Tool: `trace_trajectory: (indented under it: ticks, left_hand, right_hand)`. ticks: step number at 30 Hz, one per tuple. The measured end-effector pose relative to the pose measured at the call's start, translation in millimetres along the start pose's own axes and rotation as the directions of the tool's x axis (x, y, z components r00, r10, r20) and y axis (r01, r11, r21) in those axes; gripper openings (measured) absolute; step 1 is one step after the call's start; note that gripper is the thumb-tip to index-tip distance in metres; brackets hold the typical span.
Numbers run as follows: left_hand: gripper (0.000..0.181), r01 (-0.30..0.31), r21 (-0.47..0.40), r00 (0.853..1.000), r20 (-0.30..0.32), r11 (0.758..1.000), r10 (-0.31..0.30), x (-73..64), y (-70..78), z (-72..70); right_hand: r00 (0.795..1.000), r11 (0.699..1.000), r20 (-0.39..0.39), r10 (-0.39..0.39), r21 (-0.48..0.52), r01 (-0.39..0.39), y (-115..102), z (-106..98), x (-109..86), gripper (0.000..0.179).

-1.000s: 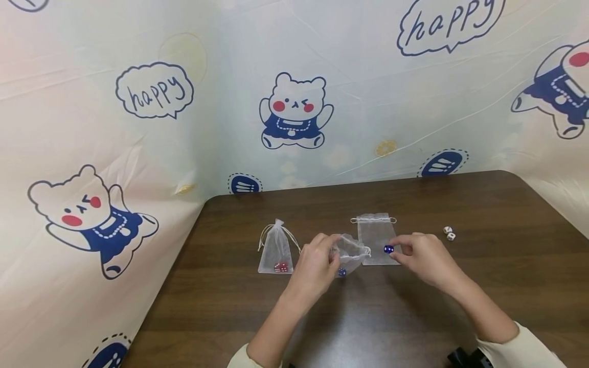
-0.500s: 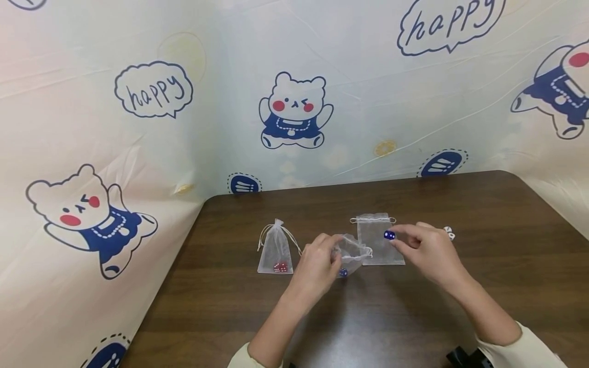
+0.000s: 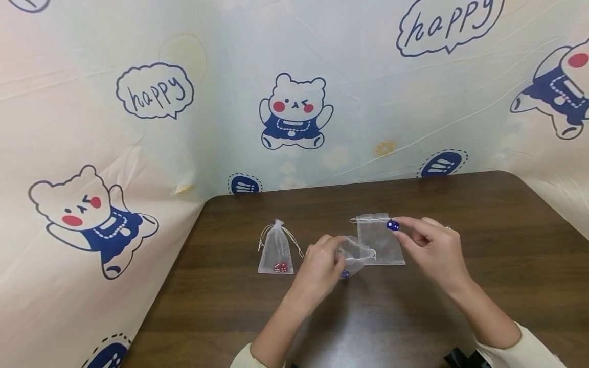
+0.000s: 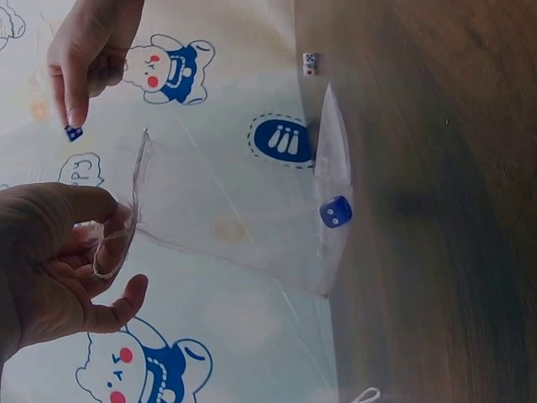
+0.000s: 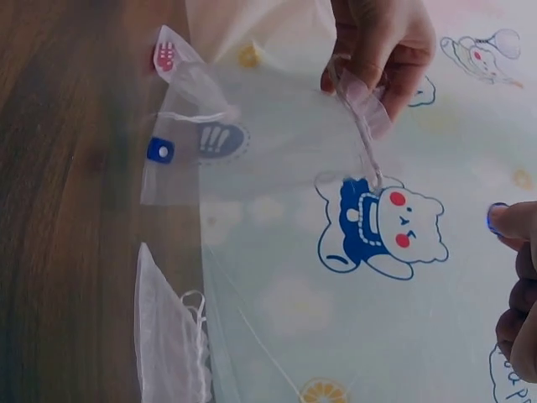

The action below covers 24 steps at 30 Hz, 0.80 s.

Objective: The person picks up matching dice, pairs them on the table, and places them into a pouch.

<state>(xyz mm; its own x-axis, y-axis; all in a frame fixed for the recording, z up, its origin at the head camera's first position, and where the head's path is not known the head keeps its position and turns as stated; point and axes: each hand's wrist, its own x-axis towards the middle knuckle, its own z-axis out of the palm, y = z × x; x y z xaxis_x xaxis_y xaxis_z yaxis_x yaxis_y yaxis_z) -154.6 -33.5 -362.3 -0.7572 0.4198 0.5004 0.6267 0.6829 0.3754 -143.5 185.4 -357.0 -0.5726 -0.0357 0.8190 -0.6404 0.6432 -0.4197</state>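
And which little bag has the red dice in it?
The leftmost bag, its neck gathered, shows red dice. The middle bag, in the left hand, holds a blue die; the rightmost bag shows no dice.

"happy" in 2 speech bubbles [image 3: 155, 92] on the backdrop [image 3: 221, 128]; 2 pips on the bagged blue die [image 4: 336, 211]

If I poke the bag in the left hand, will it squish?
The bag probably would: its cloth looks thin and see-through, so likely floppy. It should be light too, with just one blue die showing inside. Its mouth looks open, so tipping it might spill the die.
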Motion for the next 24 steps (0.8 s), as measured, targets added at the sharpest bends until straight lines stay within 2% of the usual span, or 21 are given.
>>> trace_trajectory:
  ticks: [2,8,11,14,24]
  left_hand:
    - [0.024,-0.009,-0.008,1.000,0.005,1.000,0.009,0.5,1.6,0.2]
    - [0.024,-0.014,-0.008,1.000,0.005,1.000,0.014,0.7,5.9,1.0]
    - [0.023,-0.008,-0.003,1.000,0.016,1.000,0.008,0.6,7.6,1.3]
    - [0.024,0.004,0.002,1.000,0.030,1.000,-0.004,0.5,8.6,2.4]
    - [0.024,-0.014,-0.001,1.000,0.022,1.000,0.014,0.0,10.1,2.9]
  right_hand:
    - [1.000,1.000,-0.023,0.003,0.026,-0.003,-2,1,-0.7,0.019]
    - [0.999,0.995,-0.043,-0.015,0.103,0.020,-9,6,-2.0,0.023]
    - [0.998,0.990,-0.024,-0.053,0.126,0.056,-11,11,-3.0,0.025]
    - [0.996,0.986,-0.008,-0.094,0.141,0.094,-12,17,-4.5,0.040]
    - [0.989,0.974,0.048,-0.138,0.187,0.127,-13,28,-11.0,0.037]
